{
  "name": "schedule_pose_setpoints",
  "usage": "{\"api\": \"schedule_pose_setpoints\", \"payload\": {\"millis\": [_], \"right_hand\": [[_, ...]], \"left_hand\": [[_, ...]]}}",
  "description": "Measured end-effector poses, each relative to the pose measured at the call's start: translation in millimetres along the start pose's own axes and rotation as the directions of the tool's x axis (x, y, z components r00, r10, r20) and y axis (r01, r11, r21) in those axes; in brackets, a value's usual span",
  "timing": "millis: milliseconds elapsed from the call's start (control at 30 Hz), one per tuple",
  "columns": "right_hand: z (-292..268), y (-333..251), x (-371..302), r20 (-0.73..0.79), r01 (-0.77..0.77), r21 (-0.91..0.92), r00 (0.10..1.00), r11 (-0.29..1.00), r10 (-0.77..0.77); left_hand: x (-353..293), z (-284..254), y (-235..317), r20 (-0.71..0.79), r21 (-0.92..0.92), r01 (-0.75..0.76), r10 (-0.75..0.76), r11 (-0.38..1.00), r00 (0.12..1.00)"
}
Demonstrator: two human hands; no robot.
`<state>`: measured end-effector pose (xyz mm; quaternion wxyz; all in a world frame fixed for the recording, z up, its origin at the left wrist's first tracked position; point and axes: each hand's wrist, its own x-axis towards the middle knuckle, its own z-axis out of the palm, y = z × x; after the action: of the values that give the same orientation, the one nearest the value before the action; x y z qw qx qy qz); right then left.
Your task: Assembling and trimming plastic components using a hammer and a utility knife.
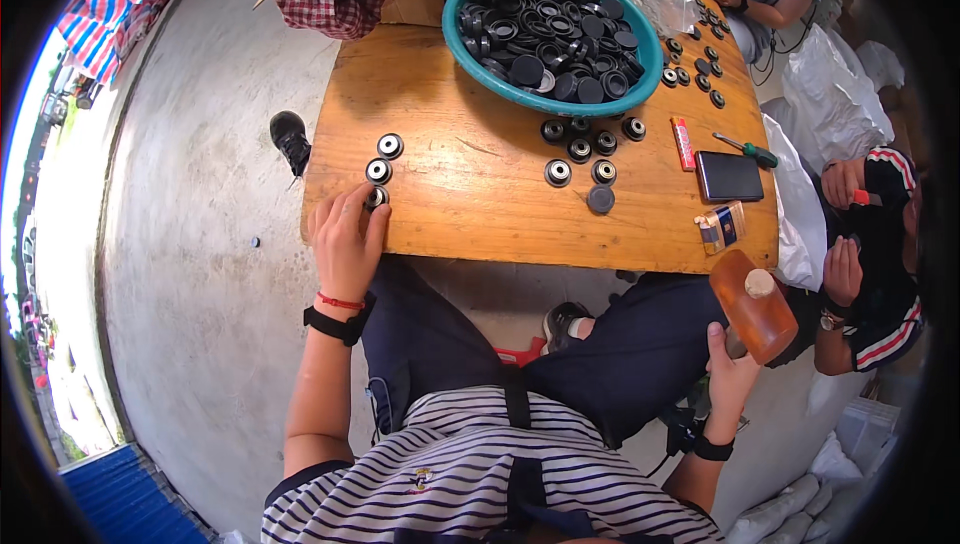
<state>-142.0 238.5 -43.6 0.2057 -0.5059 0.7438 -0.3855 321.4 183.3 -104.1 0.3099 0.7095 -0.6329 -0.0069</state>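
My left hand [345,236] is at the table's near left edge, with thumb and fingers around a small black round part with a metal centre [376,197]. Two similar parts, a middle one [378,171] and a far one [390,146], sit beyond it in a row. In my right hand [730,369], off the table's near right corner, is a mallet with an amber, see-through cylindrical head [752,319]. The pale end of its handle [759,283] shows in the head; the grip is mostly hidden behind it.
A teal basin [460,49] heaped with black caps stands on the wooden table [450,214]. Near it are several round parts [579,149], a dark flat box [728,176], a screwdriver [758,154] and a cigarette pack [720,227]. Other people sit at the right and far right.
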Motion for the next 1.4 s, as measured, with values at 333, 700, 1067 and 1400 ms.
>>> {"api": "schedule_pose_setpoints", "payload": {"millis": [333,700,1067,1400], "right_hand": [[39,-65,-15,0.446,-0.192,0.284,0.894,0.939,0.048],[58,-51,-37,0.604,-0.286,0.225,0.791,0.931,0.097],[151,-138,-21,0.887,-0.142,0.155,0.457,0.978,-0.075],[217,-180,-17,0.834,0.655,-0.046,0.441,0.755,-0.332]], "left_hand": [[48,41,118,0.262,-0.311,-0.356,0.440,0.881,0.859],[7,25,80,0.234,0.040,-0.316,0.299,0.948,0.925],[-21,11,7,-0.030,-0.174,-0.103,0.099,0.979,0.995],[-21,13,-1,-0.123,-0.270,-0.045,0.011,0.962,0.992]]}}
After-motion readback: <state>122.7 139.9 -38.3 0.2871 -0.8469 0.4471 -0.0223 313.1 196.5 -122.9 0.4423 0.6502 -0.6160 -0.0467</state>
